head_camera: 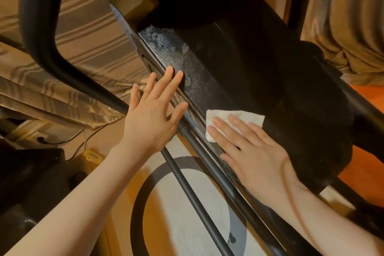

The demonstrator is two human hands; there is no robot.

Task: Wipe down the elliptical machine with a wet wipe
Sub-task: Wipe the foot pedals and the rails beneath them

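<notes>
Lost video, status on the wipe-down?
Right hand flat on wipe, pressing machine top. Left hand open, bracing its edge. Dust ahead. Nothing blocking.

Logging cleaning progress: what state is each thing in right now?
wet wipe: spread flat on the housing, pressed under fingers
right hand: open, flat on the wipe
left hand: open, fingertips resting on the housing edge
elliptical housing: dusty and blotched ahead of the wipe

One head-worn view, looking steeply down from close above.
The camera faces forward and down onto the dark elliptical machine (207, 72), near enough that its frame fills the middle; both forearms enter from the bottom edge, floor showing beneath the machine.
</notes>
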